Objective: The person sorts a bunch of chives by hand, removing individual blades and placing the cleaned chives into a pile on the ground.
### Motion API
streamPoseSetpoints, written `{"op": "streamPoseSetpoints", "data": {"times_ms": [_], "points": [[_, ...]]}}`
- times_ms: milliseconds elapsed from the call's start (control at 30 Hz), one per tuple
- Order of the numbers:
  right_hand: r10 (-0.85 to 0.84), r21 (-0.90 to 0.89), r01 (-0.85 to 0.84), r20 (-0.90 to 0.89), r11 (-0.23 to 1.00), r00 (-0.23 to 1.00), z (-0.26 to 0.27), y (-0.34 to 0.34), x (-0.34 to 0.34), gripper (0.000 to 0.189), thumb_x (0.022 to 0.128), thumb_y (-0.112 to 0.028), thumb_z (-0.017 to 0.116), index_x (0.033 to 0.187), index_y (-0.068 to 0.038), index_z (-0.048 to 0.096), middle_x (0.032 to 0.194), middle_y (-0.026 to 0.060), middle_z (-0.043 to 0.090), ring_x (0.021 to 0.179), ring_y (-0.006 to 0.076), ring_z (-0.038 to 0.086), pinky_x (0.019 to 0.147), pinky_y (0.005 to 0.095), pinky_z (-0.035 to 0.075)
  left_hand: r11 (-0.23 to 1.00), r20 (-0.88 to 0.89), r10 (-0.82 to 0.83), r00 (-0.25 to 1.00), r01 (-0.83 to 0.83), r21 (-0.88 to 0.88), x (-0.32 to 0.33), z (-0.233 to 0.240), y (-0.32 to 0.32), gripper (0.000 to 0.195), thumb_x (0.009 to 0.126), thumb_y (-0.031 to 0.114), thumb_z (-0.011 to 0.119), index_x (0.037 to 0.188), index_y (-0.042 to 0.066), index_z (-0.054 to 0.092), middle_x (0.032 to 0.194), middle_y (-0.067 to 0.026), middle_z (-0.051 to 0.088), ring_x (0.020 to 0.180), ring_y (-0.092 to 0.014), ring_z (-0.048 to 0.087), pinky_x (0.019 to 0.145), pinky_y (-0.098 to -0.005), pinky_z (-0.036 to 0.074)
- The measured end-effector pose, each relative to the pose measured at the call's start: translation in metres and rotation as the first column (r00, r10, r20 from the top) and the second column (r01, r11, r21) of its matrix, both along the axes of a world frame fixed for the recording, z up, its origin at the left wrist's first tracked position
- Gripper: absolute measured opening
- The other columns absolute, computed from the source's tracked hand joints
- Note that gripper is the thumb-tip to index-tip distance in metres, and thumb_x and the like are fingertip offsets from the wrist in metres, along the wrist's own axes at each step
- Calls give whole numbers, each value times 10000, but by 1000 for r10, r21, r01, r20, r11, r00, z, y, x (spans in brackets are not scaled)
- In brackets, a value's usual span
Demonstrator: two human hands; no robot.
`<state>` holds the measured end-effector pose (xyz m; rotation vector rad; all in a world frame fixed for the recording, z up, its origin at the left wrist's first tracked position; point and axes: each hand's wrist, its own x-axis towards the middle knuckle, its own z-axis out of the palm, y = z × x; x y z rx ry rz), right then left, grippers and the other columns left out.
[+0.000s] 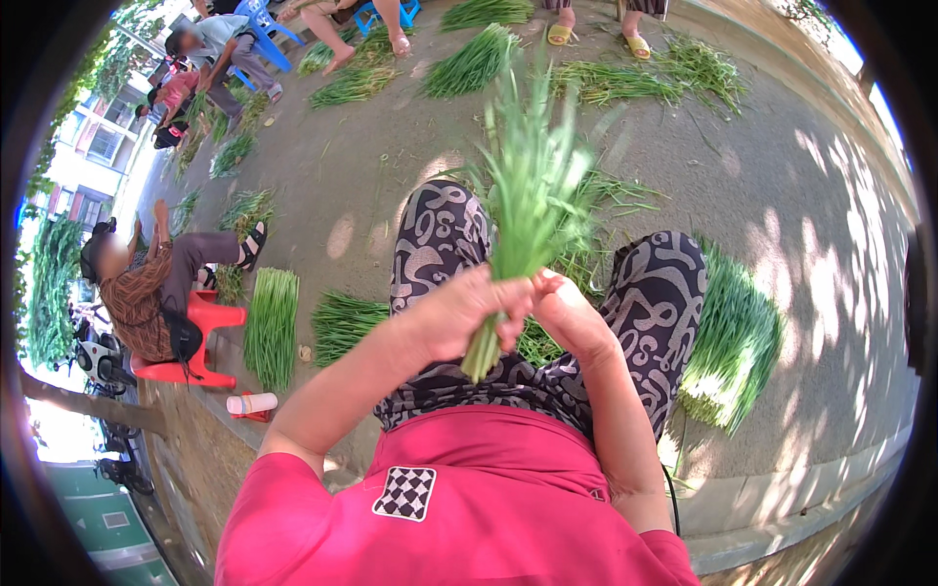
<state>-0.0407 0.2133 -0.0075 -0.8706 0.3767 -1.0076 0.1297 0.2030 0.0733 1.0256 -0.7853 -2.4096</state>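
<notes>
My left hand (475, 302) is wrapped around a bunch of long green leafy stalks, likely chives (524, 227). The pale cut ends stick out below my fist, and the leaf tips fan upward, blurred by motion. Against the bunch's right side, my right hand (570, 308) has its fingers curled in. Whether those fingers grip any stalks is hidden. Loose green leaves (579, 264) lie on the ground between my knees. A neat pile of stalks (733, 340) rests beyond my right knee, and another pile (348, 326) is beside my left thigh.
Further left lies a stack of stalks (271, 329), near a person on a red plastic stool (212, 337). A pink-and-white bottle (251, 403) is close by. More heaps of greens (473, 62) and seated people line the far side of the paved ground (330, 168). A curb (791, 527) runs at lower right.
</notes>
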Motion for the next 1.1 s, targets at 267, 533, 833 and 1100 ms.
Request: {"op": "streamPoseSetpoints", "data": {"times_ms": [267, 533, 833, 1100], "points": [[-94, 148, 19, 517, 989, 851, 1, 4, -5, 692, 869, -423, 652, 1406, -96, 362, 887, 20, 548, 839, 189, 571, 858, 396, 485, 976, -52, -218, 974, 219, 8, -18, -25, 33, 268, 914, 255, 627, 1020, 41, 506, 709, -7, 503, 586, -109, 515, 545, -258, 477], [-297, 256, 206, 401, 945, 866, 20, 5, 6, 221, 948, -309, 574, 1099, -150, 553, 661, -40, 405, 566, 91, 425, 631, 299, 453, 932, 219, -273, 937, 315, -183, -7, -17, 21, 323, 894, 220, 646, 1099, -6, 539, 937, -64, 633, 717, -136, 622, 656, -259, 517], [-517, 227, 465, 413, 856, 750, 65, -1, -10, 194, 960, -227, 561, 1113, -115, 524, 689, -23, 419, 590, 100, 436, 644, 321, 445, 970, -244, 241, 939, -240, 33, 27, -43, 27, 596, 909, 540, 516, 1259, 57, 497, 1191, -115, 600, 1065, -233, 612, 908, -395, 509], [-609, 157, 594, 336, 789, 719, 87, 3, 1, 185, 974, -234, 538, 1111, -110, 537, 703, -24, 405, 612, 99, 428, 663, 315, 435, 845, -227, 512, 828, -440, 304, 7, -39, 18, 554, 982, 531, 304, 1238, 91, 524, 1276, -147, 558, 1136, -323, 560, 994, -491, 436]]}}
